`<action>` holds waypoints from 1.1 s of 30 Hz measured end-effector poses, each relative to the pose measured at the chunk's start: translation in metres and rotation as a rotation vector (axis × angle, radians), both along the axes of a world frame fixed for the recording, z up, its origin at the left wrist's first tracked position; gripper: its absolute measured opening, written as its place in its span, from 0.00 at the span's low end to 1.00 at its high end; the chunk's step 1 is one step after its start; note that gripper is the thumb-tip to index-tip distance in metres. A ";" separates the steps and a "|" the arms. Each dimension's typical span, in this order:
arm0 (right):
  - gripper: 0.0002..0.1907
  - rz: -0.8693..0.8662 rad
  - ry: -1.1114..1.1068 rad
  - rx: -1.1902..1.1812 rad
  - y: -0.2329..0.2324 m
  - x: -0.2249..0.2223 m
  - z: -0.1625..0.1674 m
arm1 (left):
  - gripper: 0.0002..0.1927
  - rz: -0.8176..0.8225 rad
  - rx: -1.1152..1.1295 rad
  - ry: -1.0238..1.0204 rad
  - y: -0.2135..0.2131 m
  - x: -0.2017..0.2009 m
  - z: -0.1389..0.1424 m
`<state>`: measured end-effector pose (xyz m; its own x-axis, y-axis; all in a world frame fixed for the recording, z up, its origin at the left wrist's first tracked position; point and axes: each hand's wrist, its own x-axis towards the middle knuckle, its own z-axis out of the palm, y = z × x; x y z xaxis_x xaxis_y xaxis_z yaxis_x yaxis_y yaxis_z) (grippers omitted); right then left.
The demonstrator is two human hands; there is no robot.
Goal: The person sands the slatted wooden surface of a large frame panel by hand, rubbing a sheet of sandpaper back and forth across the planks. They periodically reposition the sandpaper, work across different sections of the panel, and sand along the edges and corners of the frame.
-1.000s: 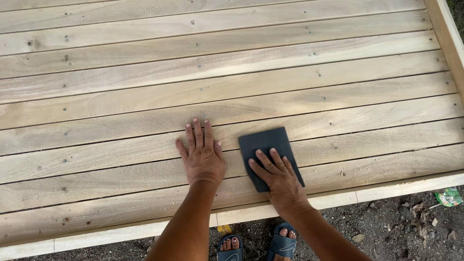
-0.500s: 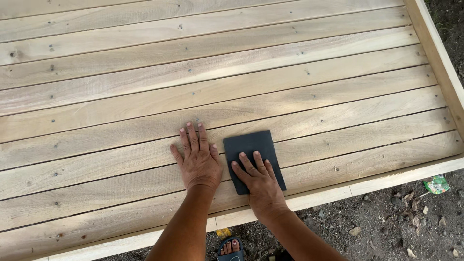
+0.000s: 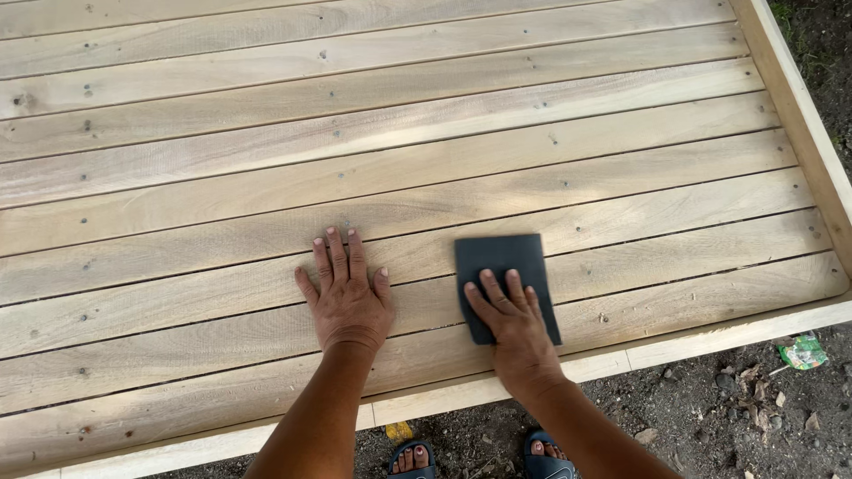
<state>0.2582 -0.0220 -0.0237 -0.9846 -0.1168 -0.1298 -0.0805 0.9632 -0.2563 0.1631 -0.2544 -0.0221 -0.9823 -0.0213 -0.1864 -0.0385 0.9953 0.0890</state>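
A dark grey sheet of sandpaper [image 3: 497, 259] lies flat on a pale wooden slatted panel [image 3: 426, 142]. My right hand [image 3: 510, 324] presses down on the lower half of the sheet, fingers spread over it. My left hand [image 3: 344, 293] rests palm down on the bare planks just left of the sheet, fingers together and pointing away from me, holding nothing. About a hand's width separates the two hands.
The panel's front rail [image 3: 674, 344] runs just in front of my wrists, and a side rail [image 3: 799, 115] bounds it at the right. Below is dark dirt ground with my sandalled feet [image 3: 413, 457] and a green scrap of litter [image 3: 803, 352].
The right hand and the sandpaper have shifted a little along the planks; the left hand stays planted flat beside them. The view has moved slightly.
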 end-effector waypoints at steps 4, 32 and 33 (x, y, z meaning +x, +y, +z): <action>0.45 0.120 -0.122 -0.087 0.033 0.003 0.009 | 0.37 -0.009 0.027 0.045 -0.006 0.000 -0.007; 0.32 -0.319 -0.002 0.050 0.299 -0.011 -0.001 | 0.38 0.002 0.032 0.077 0.171 0.015 -0.001; 0.40 -0.151 -0.075 0.042 0.278 -0.008 -0.008 | 0.38 0.004 0.025 0.070 0.171 0.016 -0.002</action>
<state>0.2507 0.2561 -0.0320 -0.9779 0.0390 -0.2054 0.0840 0.9729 -0.2156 0.1789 -0.0835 -0.0241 -0.9928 -0.0211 -0.1179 -0.0349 0.9926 0.1160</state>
